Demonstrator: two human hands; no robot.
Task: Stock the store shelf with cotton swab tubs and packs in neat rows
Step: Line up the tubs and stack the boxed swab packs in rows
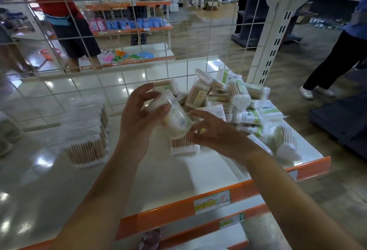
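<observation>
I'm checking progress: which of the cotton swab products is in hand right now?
The clear round tub, held tilted between the left hand and right hand; the others lie on the shelf.

From my feed, the stacked packs (87, 130) at centre left smear into blur. The tub (174, 116) label is unreadable, its base hidden behind my right hand (214, 132). The dark packet (151, 238) is cut off by the bottom edge.

Clear swab tub (174, 116) tilted above jumbled packs (238, 99), shelf (198, 170) rt.
</observation>
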